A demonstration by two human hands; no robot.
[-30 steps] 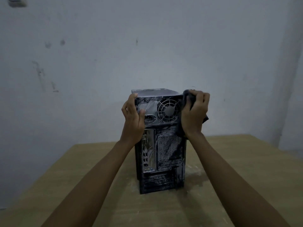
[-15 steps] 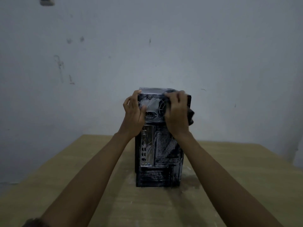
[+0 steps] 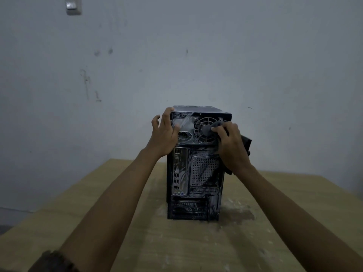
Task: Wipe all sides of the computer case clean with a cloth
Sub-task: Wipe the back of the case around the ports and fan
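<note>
Your right hand (image 3: 230, 146) has its fingers curled over a dark cloth (image 3: 246, 143), holding the bunched end against the round fan grille (image 3: 202, 130) near the top of the computer case (image 3: 196, 173). The loose part of the cloth hangs out past the case's right edge, behind your wrist.

Your left hand (image 3: 165, 134) braces the upper left corner of the case: the thumb lies on the rear panel, the index fingertip touches the top corner, and the other fingers are spread and loosely bent, standing off the side and holding nothing.

You have the case standing upright with its rear panel turned toward you, ports down the left side and a perforated vent to the right of them. Pale dusty smears streak the black metal across most of that panel.

It stands on a light wooden table (image 3: 176, 242), toward the middle, with whitish dust (image 3: 235, 205) scattered on the wood beside its right foot. A dark sleeve (image 3: 53, 261) shows at your left arm, low in the view. Behind the table rises a grey scuffed wall (image 3: 196, 55), with a small pale fitting (image 3: 73, 5) high on the left.
</note>
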